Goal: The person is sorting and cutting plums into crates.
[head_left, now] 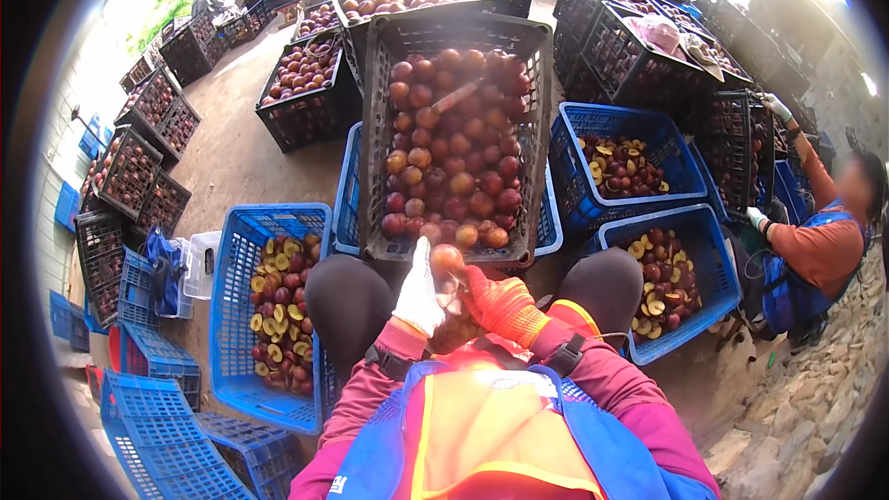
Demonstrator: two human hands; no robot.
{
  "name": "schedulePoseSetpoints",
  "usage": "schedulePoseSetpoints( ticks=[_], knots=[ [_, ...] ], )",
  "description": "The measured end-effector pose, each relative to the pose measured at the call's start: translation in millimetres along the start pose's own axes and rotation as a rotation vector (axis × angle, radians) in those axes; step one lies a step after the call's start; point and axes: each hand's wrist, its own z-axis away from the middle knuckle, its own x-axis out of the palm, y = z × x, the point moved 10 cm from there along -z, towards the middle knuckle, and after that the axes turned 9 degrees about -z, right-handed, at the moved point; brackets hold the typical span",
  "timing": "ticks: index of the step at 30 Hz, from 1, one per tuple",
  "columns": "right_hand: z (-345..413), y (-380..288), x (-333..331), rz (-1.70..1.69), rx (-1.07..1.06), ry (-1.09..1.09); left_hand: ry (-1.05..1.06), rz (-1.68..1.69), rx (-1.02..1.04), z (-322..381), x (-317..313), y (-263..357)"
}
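Observation:
My left hand (pixel 421 295), in a white knit glove, holds a reddish plum (pixel 446 259) at the near edge of a black plastic crate (pixel 546 146). My right hand (pixel 505 302), in an orange glove, is curled close against the plum's lower right side. Something thin shows at its fingertips, too small to name. Many whole plums (pixel 458 153) fill the crate, which rests tilted on a blue crate (pixel 347 187) in front of my knees. A pale, narrow stick-like object (pixel 457 95) appears over the plums.
Blue crates with cut plums stand at my left (pixel 221 333) and right (pixel 726 285), and another (pixel 628 200) lies beyond. Black crates of plums (pixel 305 101) stand ahead. A co-worker (pixel 812 243) sits at the right. Blue crates (pixel 167 437) lie at lower left.

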Motion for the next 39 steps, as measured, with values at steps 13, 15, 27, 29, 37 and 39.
schedulePoseSetpoints(
  ticks=[13,15,27,29,37,39],
  knots=[
    [17,-10,-29,-0.169,-0.140,0.217,0.180,0.097,0.135,28,-7,69],
    [0,5,-50,-0.568,-0.036,0.399,0.156,-0.133,0.409,21,-15,92],
    [-36,30,14,-1.628,0.795,0.170,0.023,-0.743,0.891,51,63,89],
    [-41,18,3,-1.507,0.730,0.200,0.122,-0.765,0.901,34,44,81],
    [-52,21,-6,-1.201,0.681,0.304,0.244,-0.895,0.928,8,24,68],
    [-53,41,3,-1.036,0.645,0.361,0.221,-0.869,0.828,1,25,58]
  ],
)
